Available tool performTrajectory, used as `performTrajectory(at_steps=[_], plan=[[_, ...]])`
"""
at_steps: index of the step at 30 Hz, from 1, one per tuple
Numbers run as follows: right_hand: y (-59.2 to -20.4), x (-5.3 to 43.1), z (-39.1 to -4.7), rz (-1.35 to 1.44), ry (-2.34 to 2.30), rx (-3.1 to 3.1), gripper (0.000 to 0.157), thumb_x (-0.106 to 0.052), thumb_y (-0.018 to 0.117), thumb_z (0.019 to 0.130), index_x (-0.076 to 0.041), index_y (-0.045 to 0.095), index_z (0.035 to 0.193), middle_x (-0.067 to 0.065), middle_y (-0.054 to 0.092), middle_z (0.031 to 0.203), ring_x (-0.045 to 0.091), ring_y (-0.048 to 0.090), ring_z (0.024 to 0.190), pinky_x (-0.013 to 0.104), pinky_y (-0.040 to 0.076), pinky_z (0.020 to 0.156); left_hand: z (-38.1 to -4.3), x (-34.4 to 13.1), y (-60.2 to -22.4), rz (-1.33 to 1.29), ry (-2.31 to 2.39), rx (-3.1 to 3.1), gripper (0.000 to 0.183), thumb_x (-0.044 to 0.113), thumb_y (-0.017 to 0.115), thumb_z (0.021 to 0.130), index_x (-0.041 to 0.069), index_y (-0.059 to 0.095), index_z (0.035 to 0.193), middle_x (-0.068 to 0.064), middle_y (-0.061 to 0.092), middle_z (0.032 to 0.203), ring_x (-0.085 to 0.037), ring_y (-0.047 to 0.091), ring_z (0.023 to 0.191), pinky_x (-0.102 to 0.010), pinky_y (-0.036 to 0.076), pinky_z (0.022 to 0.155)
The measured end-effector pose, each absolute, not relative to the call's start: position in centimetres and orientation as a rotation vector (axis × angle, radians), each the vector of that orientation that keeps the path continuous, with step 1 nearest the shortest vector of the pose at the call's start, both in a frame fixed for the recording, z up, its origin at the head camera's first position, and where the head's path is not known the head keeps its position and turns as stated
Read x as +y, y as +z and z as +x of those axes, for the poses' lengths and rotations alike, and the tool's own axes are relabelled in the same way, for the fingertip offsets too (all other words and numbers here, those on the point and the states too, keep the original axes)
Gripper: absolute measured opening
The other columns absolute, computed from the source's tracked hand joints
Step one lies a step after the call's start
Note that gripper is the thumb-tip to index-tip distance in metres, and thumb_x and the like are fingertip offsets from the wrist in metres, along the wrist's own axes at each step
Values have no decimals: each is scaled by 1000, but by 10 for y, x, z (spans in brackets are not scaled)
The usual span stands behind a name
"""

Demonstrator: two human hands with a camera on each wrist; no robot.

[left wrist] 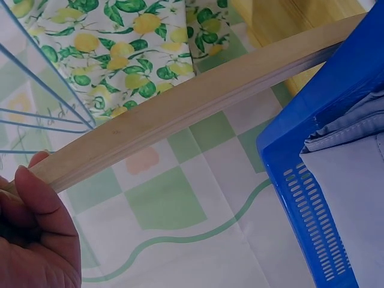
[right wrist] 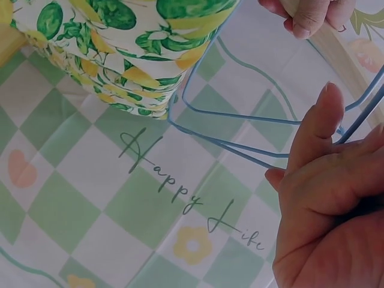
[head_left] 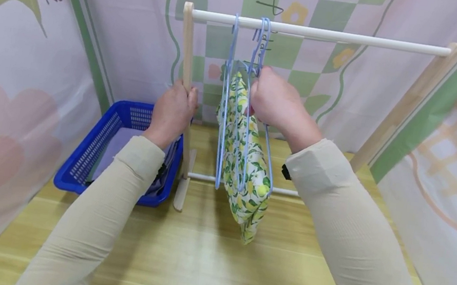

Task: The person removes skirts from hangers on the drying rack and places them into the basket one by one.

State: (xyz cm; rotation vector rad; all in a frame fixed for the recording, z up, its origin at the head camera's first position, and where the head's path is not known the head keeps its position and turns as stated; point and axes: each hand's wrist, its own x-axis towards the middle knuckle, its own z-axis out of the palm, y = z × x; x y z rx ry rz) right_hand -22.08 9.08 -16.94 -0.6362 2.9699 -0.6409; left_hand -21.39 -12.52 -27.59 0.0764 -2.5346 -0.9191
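Note:
My left hand (head_left: 172, 112) grips the left wooden post (head_left: 187, 52) of a small clothes rack, its thumb lying against the wood in the left wrist view. From the white top rail (head_left: 337, 36) hang several blue wire hangers (head_left: 221, 136), their hooks over the bar. A folded lemon-print cloth (head_left: 245, 179) is draped over the lower bar of a hanger, its lower end dangling above the tabletop. With curled fingers my right hand (head_left: 277, 98) holds a blue hanger (right wrist: 240, 118) near its neck, just under the rail. The palm hides part of the wire.
A blue plastic basket (head_left: 71, 183) with folded greyish-purple clothes (head_left: 114, 145) stands left of the rack on the wooden table (head_left: 199, 276). The rack's right post (head_left: 402, 109) slants down beyond my right arm. Printed fabric walls (head_left: 4, 128) enclose the back and sides.

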Motion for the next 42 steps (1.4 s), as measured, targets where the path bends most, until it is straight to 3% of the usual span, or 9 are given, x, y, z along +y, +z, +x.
performTrajectory(at_steps=[6,22,33,42], plan=[[-171,97,-220,-608,-665,2968,45,-18,23,107,0,39,145,7,72,98,29,64,88,40,51,76,-213,-124,-277,72,-932,-2538,42,35,35,114,-1,55,124,-14,73,98,-29,74,82,-45,60,68],[-169,121,-221,-576,-703,2946,48,-30,20,113,-3,39,148,4,76,94,25,64,78,38,48,71,-211,-125,-278,52,-954,-2523,40,34,36,114,0,56,122,-13,73,99,-31,72,81,-45,60,68],[-169,127,-225,-583,-691,2947,46,-32,20,113,-5,42,143,3,77,90,24,63,74,39,46,69,-206,-127,-285,53,-1068,-2539,39,34,39,113,3,56,126,-10,69,98,-28,63,74,-41,56,63],[-170,130,-225,-594,-711,2921,52,-33,18,112,-6,36,154,4,77,93,27,63,73,39,46,65,-203,-126,-287,17,-1055,-2527,36,30,45,112,1,58,130,-16,69,101,-31,67,81,-45,58,70]])
